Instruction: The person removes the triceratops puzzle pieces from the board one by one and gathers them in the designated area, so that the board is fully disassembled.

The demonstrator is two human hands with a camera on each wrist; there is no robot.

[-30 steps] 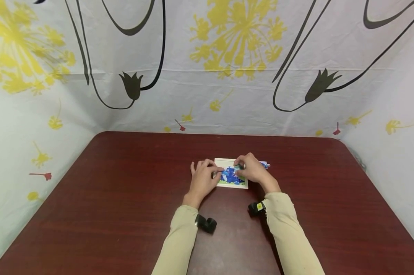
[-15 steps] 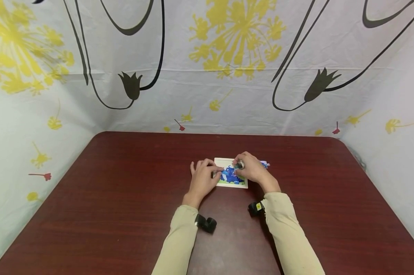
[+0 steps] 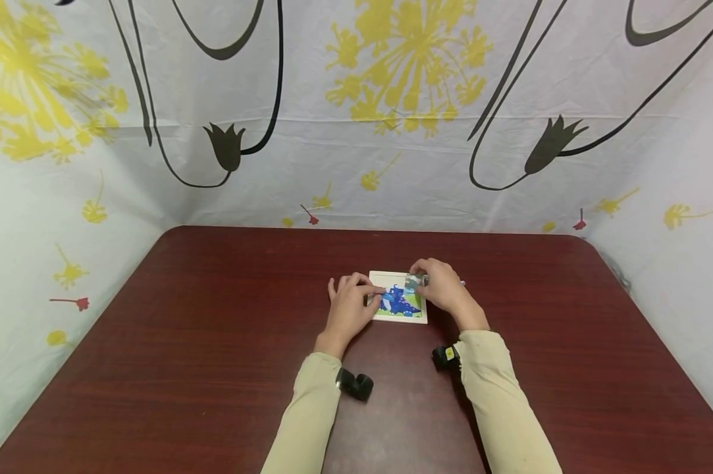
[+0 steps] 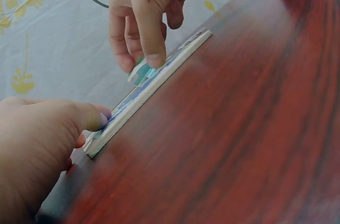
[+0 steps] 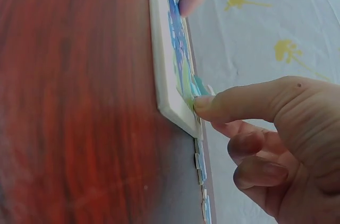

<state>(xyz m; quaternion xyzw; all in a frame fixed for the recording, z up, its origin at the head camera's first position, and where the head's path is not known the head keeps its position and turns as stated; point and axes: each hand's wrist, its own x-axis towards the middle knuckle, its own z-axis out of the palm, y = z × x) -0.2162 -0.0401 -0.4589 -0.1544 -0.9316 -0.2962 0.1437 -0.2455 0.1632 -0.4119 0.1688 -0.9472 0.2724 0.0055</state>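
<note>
A small jigsaw puzzle board [image 3: 400, 320] with a pale frame and a blue dinosaur picture lies on the table. My left hand [image 3: 350, 306] holds its left end, with thumb and index fingertips on the picture and other fingers by the edge. At the upper right of the board, my right hand [image 3: 445, 289] pinches a teal-and-green puzzle piece [image 3: 413, 282] between thumb and fingers. The left wrist view shows this piece [image 4: 139, 72] tilted over the board; its lower edge is partly hidden by the thumb.
Loose puzzle pieces [image 5: 200, 163] lie just right of the board, mostly hidden behind my right hand in the head view. The dark red wooden table [image 3: 214, 362] extends around the board. A white patterned cloth [image 3: 356, 151] hangs behind it.
My right hand has shifted right and slightly away with the piece, uncovering more of the dinosaur picture and covering the loose pieces. The left hand stays where it was.
</note>
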